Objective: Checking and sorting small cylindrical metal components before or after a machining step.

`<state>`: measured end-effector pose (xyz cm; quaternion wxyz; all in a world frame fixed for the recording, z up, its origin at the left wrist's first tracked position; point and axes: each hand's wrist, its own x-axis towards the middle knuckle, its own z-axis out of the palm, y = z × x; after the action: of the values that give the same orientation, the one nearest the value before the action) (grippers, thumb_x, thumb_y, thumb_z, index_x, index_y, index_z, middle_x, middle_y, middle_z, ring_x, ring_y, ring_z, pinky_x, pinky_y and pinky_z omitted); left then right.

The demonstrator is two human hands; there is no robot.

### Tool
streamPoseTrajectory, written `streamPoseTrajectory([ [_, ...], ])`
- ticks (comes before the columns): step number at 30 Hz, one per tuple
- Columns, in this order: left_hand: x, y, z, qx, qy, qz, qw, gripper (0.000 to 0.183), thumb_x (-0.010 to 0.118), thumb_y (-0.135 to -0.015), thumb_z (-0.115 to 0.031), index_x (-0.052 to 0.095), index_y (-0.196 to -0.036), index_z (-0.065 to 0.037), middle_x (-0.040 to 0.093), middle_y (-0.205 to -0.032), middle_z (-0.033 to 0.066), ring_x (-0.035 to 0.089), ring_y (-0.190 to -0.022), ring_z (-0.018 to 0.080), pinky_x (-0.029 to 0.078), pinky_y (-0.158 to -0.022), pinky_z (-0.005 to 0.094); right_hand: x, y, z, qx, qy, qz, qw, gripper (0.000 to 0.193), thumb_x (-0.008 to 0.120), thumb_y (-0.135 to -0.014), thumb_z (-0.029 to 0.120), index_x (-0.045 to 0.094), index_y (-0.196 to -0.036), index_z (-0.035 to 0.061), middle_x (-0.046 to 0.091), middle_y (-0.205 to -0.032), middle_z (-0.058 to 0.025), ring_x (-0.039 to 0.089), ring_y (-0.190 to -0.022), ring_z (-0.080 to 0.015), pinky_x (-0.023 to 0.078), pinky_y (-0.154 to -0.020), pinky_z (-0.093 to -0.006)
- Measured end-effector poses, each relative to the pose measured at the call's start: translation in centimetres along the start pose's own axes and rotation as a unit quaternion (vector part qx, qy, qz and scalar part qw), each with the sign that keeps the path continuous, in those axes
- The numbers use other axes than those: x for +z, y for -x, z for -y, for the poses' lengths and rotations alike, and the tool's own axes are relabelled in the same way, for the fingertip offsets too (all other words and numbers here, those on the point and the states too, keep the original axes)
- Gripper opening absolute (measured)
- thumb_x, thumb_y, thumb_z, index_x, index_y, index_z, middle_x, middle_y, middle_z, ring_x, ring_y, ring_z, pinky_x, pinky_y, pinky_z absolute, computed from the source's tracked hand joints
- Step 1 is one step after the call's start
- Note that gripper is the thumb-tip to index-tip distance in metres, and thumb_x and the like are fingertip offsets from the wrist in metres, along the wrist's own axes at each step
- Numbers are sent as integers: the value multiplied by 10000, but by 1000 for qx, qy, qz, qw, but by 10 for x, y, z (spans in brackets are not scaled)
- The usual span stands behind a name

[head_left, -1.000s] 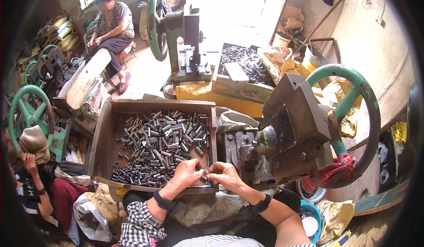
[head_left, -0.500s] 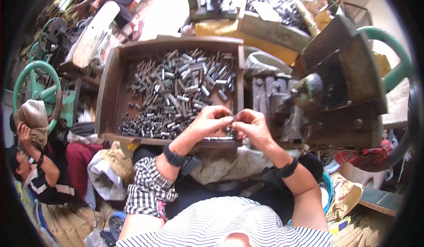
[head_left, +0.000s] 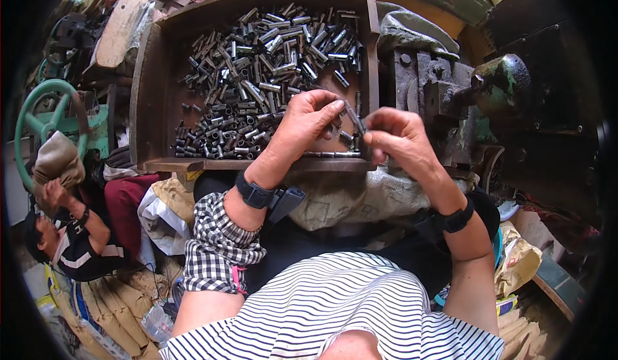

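Observation:
A slim dark metal tube (head_left: 353,114) slants between my two hands over the right side of a wooden tray (head_left: 147,96). My left hand (head_left: 312,120) pinches its upper end between thumb and fingers. At the lower end, the curled fingertips of my right hand (head_left: 400,140) close on the tube; whether they grip a second small piece is hidden. Beneath and left of my hands lies a heap of short metal tubes (head_left: 257,83), mostly shiny, some dark. A few tubes (head_left: 331,155) lie end to end along the tray's near edge.
A greasy machine with a rounded green-and-black part (head_left: 505,86) stands right of the tray. Sacking (head_left: 360,196) hangs below its front edge. At left, another person (head_left: 96,225) sits by a green handwheel (head_left: 48,125). A light board (head_left: 125,25) juts in at upper left.
The view has tipped downward, so the tray appears higher and larger. My hands have drawn slightly apart, and the tube between them now shows clearly.

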<state>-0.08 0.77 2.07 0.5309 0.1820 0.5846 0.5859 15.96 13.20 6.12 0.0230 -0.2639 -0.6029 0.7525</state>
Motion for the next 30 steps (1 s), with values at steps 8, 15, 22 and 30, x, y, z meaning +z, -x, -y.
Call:
streamPoseTrajectory([
  [8,2,6,2,-15,104,75,992,162,582,-887,-116,576,-1011,-12,602,-797,29,566,-629,68,492,-545,182,-9,-2,-2,-38,104,-37,993,128,620,-824,84,613,-917,-5,575,-706,-3,513,-575,-24,443,-485,-173],
  [15,6,7,0,-45,182,90,978,179,567,-891,-94,554,-1045,-5,610,-821,57,587,-631,83,508,-558,186,-12,-4,-7,-13,52,-53,997,146,632,-836,121,659,-921,6,617,-702,-4,550,-523,-39,442,-464,-157],
  [22,7,8,1,-28,174,89,980,196,579,-884,-89,558,-1053,8,622,-844,69,606,-659,87,528,-580,188,-14,-7,-15,-14,-5,-37,999,166,633,-842,142,654,-928,2,622,-710,-15,560,-523,-44,438,-452,-156],
  [30,7,9,1,-21,166,84,982,192,578,-884,-86,561,-1048,11,622,-853,76,609,-692,88,529,-599,186,-16,-9,-19,2,-80,-24,997,208,660,-834,182,643,-935,1,624,-725,-33,572,-516,-56,437,-438,-156],
])
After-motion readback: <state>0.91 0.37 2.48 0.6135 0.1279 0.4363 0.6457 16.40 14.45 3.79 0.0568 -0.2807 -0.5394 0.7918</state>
